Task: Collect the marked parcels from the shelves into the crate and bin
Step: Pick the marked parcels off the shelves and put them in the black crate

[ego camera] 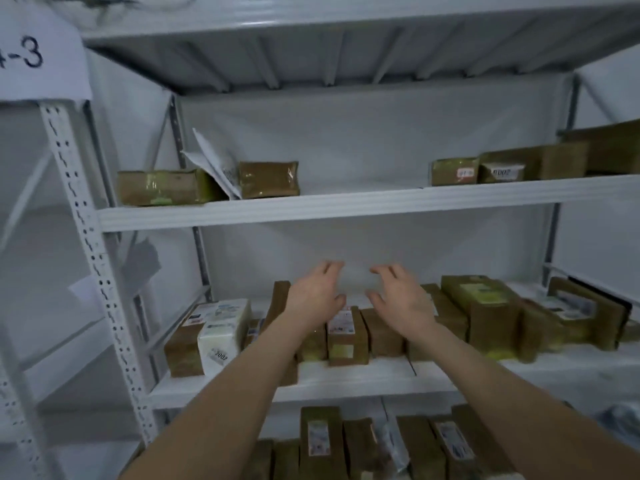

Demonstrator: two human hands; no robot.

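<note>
Spread-fingered left hand (313, 296) and right hand (401, 301) partly hide blurred brown parcels (347, 337).

A white paper sign (38, 53), marked "-3" in dark handwriting, was fixed at the upper left. Lower on that side, a grey sheet (142, 261) and a white slip (83, 289) were seen, both blurred. White sheeting (363, 133) was hung behind.

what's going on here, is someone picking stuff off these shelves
A person reaches both bare arms into a white rack. The left hand and right hand hover open, fingers spread, over a row of brown parcels on the middle shelf, holding nothing. More parcels sit on the shelves above and below. No crate or bin is in view.
</note>
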